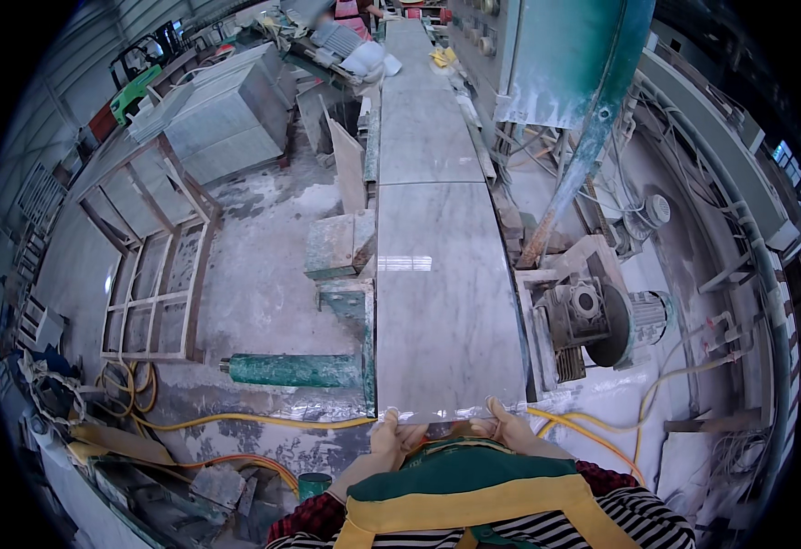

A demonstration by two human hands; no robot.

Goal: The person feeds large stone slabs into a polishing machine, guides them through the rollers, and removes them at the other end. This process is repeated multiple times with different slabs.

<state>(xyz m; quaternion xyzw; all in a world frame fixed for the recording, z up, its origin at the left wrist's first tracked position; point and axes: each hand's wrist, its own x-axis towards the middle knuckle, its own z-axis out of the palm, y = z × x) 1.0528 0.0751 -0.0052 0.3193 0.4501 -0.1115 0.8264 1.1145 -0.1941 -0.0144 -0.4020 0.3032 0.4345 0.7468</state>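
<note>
A long polished slab of pale grey-veined marble point(446, 311) lies flat on a narrow conveyor line in front of me. Its near end reaches my waist. My left hand point(389, 437) grips the left corner of that end, thumb on top and fingers underneath. At the right corner my right hand point(503, 423) holds the same edge in the same way. Beyond a thin seam, a second marble slab point(430, 137) continues the line away from me. The fingers under the slab are partly hidden.
A motor with a round disc point(593, 311) stands close on the right, below a green machine housing point(574, 64). To the left are a green roller point(292, 369), a wooden frame point(158, 265) and stacked slabs point(222, 114). A yellow hose point(254, 421) crosses the floor.
</note>
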